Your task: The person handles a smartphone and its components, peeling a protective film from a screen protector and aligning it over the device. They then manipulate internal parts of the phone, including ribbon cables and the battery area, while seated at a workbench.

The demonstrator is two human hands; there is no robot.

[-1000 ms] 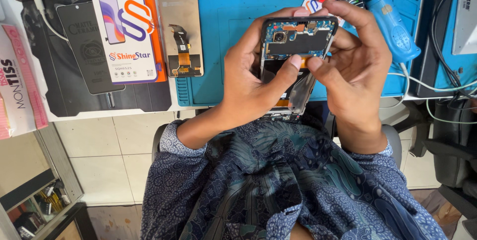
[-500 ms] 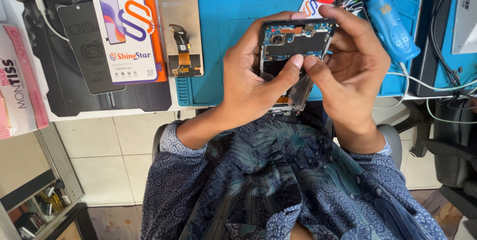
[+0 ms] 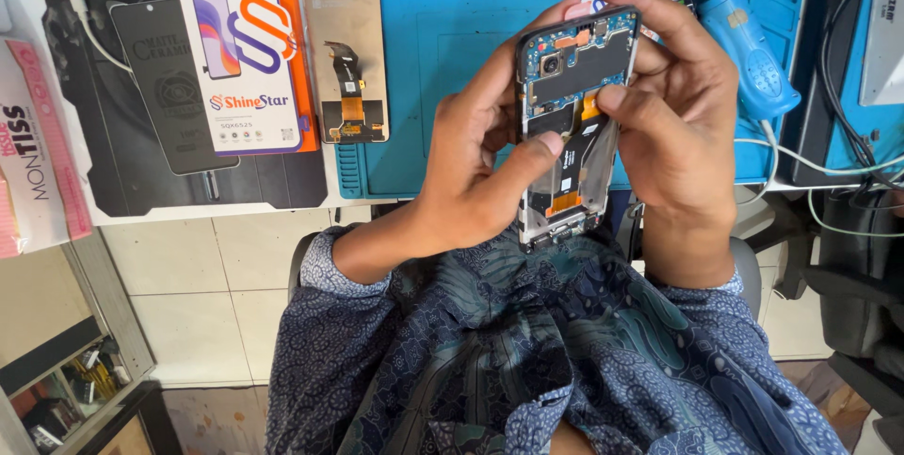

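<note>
Both hands gripped an opened smartphone with its back cover off, dark frame and blue circuit board exposed [image 3: 573, 125], held upright above the person's lap, just in front of the near edge of the worktop. His left hand [image 3: 480, 168] was closed around the phone's left side, its thumb pressed flat across the middle of the exposed interior, above an orange flex ribbon. His right hand [image 3: 683, 130] was clamped on the right side and top corner, fingers curled over the upper edge and the thumb tip set on the board beside a small orange connector. Sleeves of a dark blue patterned shirt [image 3: 565, 361] filled the space below.

Behind the phone lay a blue rubber repair mat [image 3: 443, 50] covering the middle of the worktop. A blue handheld electric screwdriver [image 3: 753, 50] rested on the mat's right part, just beyond the right hand. On the mat's left edge lay a tan rectangular replacement display panel with a flex cable [image 3: 346, 55]. Left of that sat a white and orange flat cardboard parts box [image 3: 240, 45], partly over a dark sleeve holding a screen protector [image 3: 174, 88]. A pink and white tissue pack [image 3: 38, 149] lay at the worktop's left edge. Grey cables [image 3: 829, 158] trailed along the right edge.
</note>
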